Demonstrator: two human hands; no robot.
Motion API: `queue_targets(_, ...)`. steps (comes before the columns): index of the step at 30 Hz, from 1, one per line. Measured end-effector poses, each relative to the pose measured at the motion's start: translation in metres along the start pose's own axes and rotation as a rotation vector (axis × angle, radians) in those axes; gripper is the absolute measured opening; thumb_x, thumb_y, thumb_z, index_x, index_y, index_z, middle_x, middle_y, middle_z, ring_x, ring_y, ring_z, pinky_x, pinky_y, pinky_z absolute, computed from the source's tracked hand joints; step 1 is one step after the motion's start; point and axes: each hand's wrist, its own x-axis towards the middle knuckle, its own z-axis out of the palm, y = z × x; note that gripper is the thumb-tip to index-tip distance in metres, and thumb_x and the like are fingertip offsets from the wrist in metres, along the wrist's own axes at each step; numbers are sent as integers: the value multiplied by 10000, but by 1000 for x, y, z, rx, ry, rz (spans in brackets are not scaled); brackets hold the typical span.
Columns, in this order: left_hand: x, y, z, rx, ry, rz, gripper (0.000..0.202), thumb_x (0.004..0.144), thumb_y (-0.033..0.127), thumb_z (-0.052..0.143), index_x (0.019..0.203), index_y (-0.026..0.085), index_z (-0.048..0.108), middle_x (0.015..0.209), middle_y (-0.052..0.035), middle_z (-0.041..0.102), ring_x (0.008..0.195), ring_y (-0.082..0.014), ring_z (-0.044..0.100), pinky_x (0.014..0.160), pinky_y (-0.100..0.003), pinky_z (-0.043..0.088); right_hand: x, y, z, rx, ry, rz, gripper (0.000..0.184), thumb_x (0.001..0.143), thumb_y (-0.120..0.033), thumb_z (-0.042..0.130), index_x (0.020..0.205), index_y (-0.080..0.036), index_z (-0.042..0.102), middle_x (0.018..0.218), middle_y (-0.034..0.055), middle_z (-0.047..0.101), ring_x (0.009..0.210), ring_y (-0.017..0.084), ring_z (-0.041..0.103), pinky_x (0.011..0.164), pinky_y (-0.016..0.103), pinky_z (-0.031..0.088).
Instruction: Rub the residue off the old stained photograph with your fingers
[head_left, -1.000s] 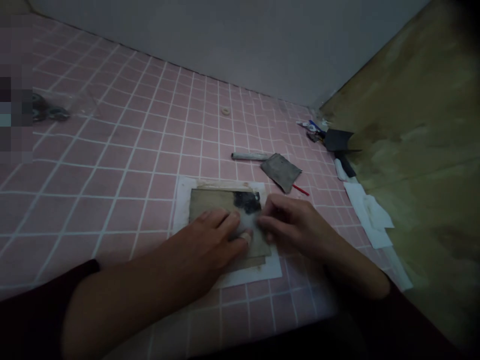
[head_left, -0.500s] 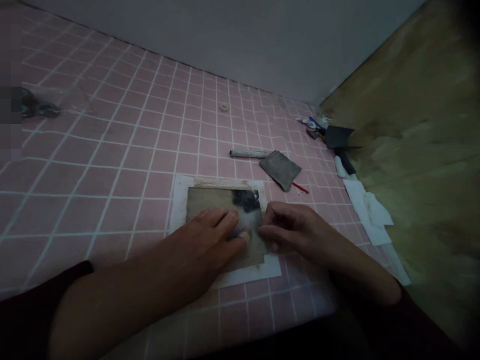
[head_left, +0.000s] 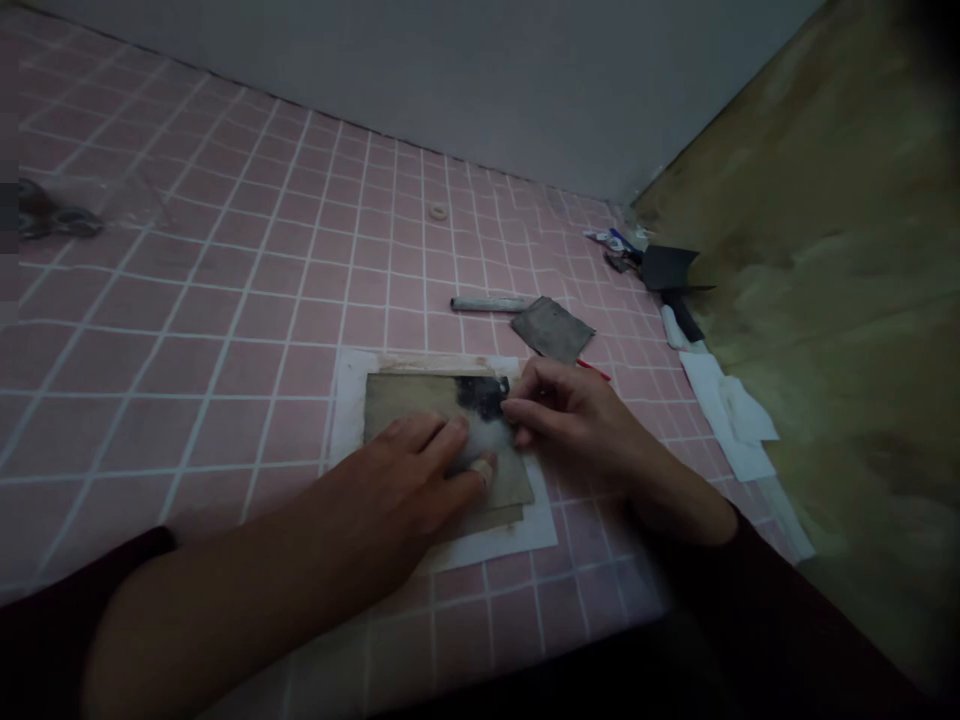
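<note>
A tan rectangular sheet (head_left: 409, 400) with a black patch (head_left: 480, 393) lies on white paper (head_left: 346, 390) on the pink tiled surface. My left hand (head_left: 409, 480) lies flat on the sheet with fingers stretched out, pressing it down. My right hand (head_left: 570, 415) rests at the sheet's right edge, fingers curled and pinched together beside the black patch; what it holds is too small to make out. A pale whitish smear shows between the two hands.
A grey folded sheet (head_left: 553, 328), a grey stick (head_left: 491, 303) and a red pencil tip (head_left: 596, 370) lie behind the hands. Black objects (head_left: 667, 270) and white tissues (head_left: 731, 415) line the right wall. A small ring (head_left: 437, 211) lies farther back, dark items (head_left: 52, 222) at far left.
My right hand has moved up and left along the sheet's right edge, toward the black patch. My left hand has stayed pressed on the sheet.
</note>
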Motion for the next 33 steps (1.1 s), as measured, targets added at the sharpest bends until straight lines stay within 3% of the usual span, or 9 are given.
queue_targets(6, -2, -1, 2, -5, 3, 12, 419, 875, 56, 434, 1260, 186, 537, 1251, -163, 535, 979, -271, 507, 861, -450, 505, -10, -5, 0, -58, -145, 84, 163, 884, -256, 622, 749, -190, 558, 593, -19, 634, 552, 125, 587, 541, 250, 438)
queue_targets(10, -2, -2, 1, -1, 14, -5, 432, 865, 42, 446, 1263, 185, 537, 1276, -154, 523, 1002, -268, 505, 884, -442, 501, -4, -4, 1, -95, -1, -9, 138, 864, -235, 645, 766, -189, 560, 617, -33, 615, 562, 122, 609, 557, 251, 447)
queue_targets(12, -1, -1, 1, 5, 15, 5, 432, 862, 44, 451, 1264, 174, 538, 1275, -160, 522, 996, -264, 504, 887, -434, 501, -3, -3, 1, -90, 8, -23, 141, 867, -233, 644, 769, -191, 553, 625, -38, 607, 559, 118, 604, 556, 250, 445)
queue_targets(17, 0, -1, 0, 3, 14, 11, 417, 858, 48, 446, 1237, 183, 558, 1213, -157, 546, 957, -266, 506, 850, -433, 505, -14, -5, -1, -94, -182, 74, 165, 900, -232, 611, 751, -194, 553, 614, -31, 618, 571, 118, 587, 559, 249, 441)
queue_targets(21, -1, 0, -1, 4, 19, 0, 411, 855, 44, 448, 1227, 180, 557, 1256, -163, 526, 988, -272, 509, 873, -441, 498, -6, -4, 1, -78, 15, -20, 144, 877, -225, 646, 763, -190, 564, 620, -41, 606, 565, 105, 589, 566, 238, 436)
queue_targets(22, -1, 0, -2, 4, 18, 3, 400, 855, 45, 448, 1213, 180, 563, 1250, -162, 529, 976, -267, 511, 865, -436, 499, -4, -2, 1, -36, 6, -16, 149, 873, -230, 655, 762, -188, 565, 613, -41, 610, 556, 102, 590, 561, 233, 436)
queue_targets(26, 0, 0, -2, -9, 25, 8, 377, 853, 36, 443, 1169, 190, 582, 1174, -137, 556, 939, -251, 512, 828, -410, 502, -4, 5, -2, 313, -231, 124, 183, 856, -277, 705, 758, -171, 593, 554, -36, 621, 495, 87, 570, 518, 208, 440)
queue_targets(30, 0, -1, -1, -23, 37, 0, 418, 845, 29, 455, 1215, 197, 556, 1169, -122, 549, 936, -247, 503, 829, -408, 497, -8, 16, -5, 688, -129, 135, 190, 825, -277, 754, 781, -171, 602, 563, -60, 599, 471, 53, 533, 490, 166, 442)
queue_targets(33, -1, -1, 0, -26, 28, -1, 405, 846, 35, 463, 1207, 196, 553, 1205, -131, 531, 952, -249, 496, 840, -411, 491, -7, 22, -6, 791, -133, 171, 175, 809, -247, 773, 813, -168, 616, 643, -55, 614, 500, 41, 545, 490, 144, 452)
